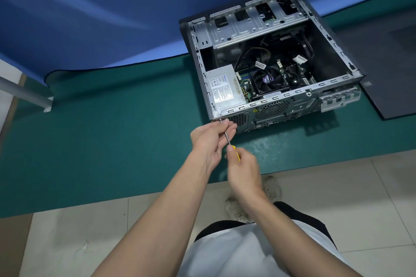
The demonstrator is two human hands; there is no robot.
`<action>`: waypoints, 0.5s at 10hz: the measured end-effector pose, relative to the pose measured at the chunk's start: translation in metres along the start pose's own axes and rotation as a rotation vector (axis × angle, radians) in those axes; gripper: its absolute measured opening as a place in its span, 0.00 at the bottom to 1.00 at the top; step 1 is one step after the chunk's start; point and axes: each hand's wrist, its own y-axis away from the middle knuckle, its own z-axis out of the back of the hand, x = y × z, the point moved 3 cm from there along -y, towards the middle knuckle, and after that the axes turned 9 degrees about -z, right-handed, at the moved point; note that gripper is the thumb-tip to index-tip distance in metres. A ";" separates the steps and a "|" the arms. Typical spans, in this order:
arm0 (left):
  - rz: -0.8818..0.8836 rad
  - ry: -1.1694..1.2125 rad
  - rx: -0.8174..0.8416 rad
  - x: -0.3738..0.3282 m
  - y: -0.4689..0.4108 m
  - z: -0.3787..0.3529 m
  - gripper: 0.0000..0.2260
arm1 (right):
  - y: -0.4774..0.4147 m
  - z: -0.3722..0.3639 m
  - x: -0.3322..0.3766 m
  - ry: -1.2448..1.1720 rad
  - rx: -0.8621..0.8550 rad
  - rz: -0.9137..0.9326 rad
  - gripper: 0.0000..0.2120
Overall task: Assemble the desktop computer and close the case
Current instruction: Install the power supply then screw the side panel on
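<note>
The open computer case point(313, 96) lies on its side on the green mat point(112, 141) in the upper right of the frame, its perforated rear face turned toward the person and its inside exposed from above. Inside it, the grey power supply point(225, 87) sits at the left, the black cooling fan point(267, 81) is just to its right among black cables, and the bare metal drive cage point(254, 22) spans the far side. A dark flat panel point(391, 69) lies on the mat just to the right of the case. At the centre of the frame both hands hold a screwdriver point(227, 138), whose tip meets the lower left corner of the case's rear face. The left hand point(209, 137) pinches the metal shaft near the tip with curled fingertips. Just below it, the right hand point(243, 171) is wrapped around the yellow handle, with its thumb lying along it. A blue mat point(90, 18) fills the upper left, overlapping the green one. The pale tiled floor point(337, 186) and the person's shoes point(247, 204) show at the bottom.
</note>
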 end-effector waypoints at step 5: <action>0.053 -0.031 0.047 -0.007 -0.001 0.002 0.02 | 0.000 -0.008 0.013 0.277 -0.098 0.063 0.17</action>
